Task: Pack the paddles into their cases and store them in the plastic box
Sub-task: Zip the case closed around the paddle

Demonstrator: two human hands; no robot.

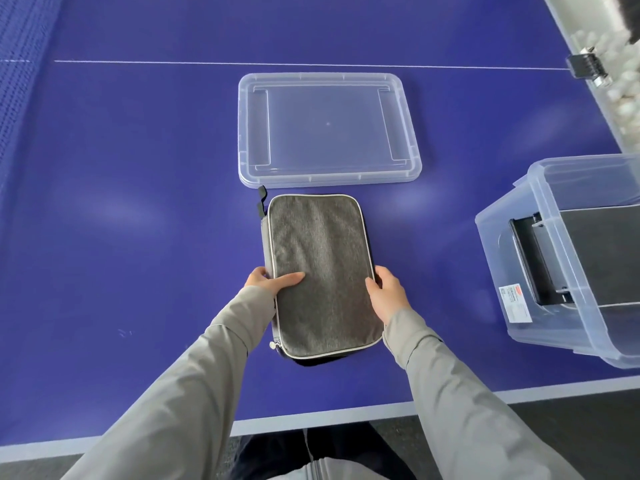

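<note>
A grey fabric paddle case (pixel 320 268) with a light zip edge lies flat on the blue table, zipped closed, its black loop at the far left corner. My left hand (pixel 272 279) grips its left edge, thumb lying on top of the fabric. My right hand (pixel 386 289) grips the right edge, fingers curled around it. The clear plastic box (pixel 540 258) stands at the right with a black case (pixel 588 258) inside it. No bare paddle is in view.
The box's clear lid (pixel 414 140) lies flat just beyond the case. The blue table's white front edge (pixel 381 408) runs near my body. A net clamp (pixel 587 65) and white balls sit at the far right corner.
</note>
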